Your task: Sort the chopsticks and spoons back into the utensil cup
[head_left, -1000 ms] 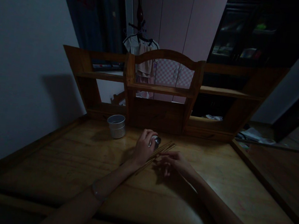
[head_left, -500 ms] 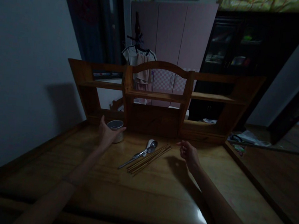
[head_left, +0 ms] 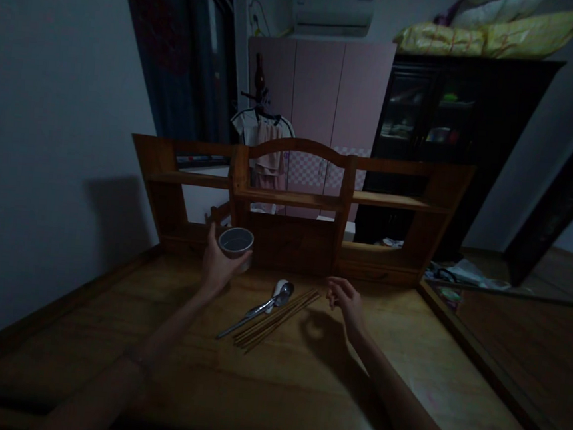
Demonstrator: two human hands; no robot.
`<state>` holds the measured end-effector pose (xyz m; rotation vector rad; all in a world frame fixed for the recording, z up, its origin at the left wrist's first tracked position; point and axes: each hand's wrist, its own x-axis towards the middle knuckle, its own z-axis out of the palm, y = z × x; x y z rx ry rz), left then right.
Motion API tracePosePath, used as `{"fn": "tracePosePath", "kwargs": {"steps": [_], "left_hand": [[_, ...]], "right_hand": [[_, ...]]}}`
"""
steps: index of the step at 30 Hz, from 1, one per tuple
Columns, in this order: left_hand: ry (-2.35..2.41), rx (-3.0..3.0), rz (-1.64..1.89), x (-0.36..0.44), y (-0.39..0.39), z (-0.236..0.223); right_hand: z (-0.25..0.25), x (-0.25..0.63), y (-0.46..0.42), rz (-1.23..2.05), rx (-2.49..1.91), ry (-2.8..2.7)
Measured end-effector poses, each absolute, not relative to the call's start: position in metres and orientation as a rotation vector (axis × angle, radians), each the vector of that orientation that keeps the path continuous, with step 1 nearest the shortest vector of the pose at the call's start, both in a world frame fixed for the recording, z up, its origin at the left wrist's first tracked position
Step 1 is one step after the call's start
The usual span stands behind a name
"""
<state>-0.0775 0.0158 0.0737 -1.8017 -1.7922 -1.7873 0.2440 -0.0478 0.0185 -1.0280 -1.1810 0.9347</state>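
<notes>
My left hand (head_left: 219,266) is wrapped round a cylindrical open-topped container (head_left: 237,240) with a pale rim and dark inside, held up above the desk and slightly tilted. Its lower part is partly covered by my thumb. My right hand (head_left: 346,302) hovers over the desk with loosely bent fingers apart and nothing in them. Between the hands lie several wooden chopsticks (head_left: 274,322) in a slanting bundle. Beside them rest metal spoons (head_left: 258,308) and a white spoon (head_left: 279,288), partly overlapping; their exact number is hard to make out.
The wooden desk (head_left: 177,373) carries a low shelf unit (head_left: 292,198) along its back edge. A wall (head_left: 46,154) stands close on the left. Behind are a pink wardrobe (head_left: 315,90) and a dark cabinet (head_left: 454,136). A raised ledge (head_left: 474,358) borders the desk's right side.
My left hand has closed on the container and lifted it off the desk, slightly rightward. My right hand's fingers have loosened a little. The head view has tilted up.
</notes>
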Motion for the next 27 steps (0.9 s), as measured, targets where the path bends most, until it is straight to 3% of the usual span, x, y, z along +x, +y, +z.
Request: {"fn": "tracePosePath", "kwargs": {"steps": [6, 13, 18, 27], "left_hand": [[-1.511, -2.252, -1.836, 0.010, -0.027, 0.103], [-1.321, -2.702, -1.796, 0.075, -0.064, 0.077], [-1.274, -2.825, -1.712, 0.068, -0.064, 0.068], [-1.308, -2.677, -1.318, -0.002, -0.020, 0.037]], "right_hand": [[0.027, 0.226, -0.061, 0.550, -0.939, -1.531], [0.029, 0.229, -0.069, 0.351, -0.913, -1.652], [0.037, 0.238, -0.069, 0.361, -0.958, -1.635], [0.013, 0.257, -0.043, 0.139, -1.453, -1.255]]}}
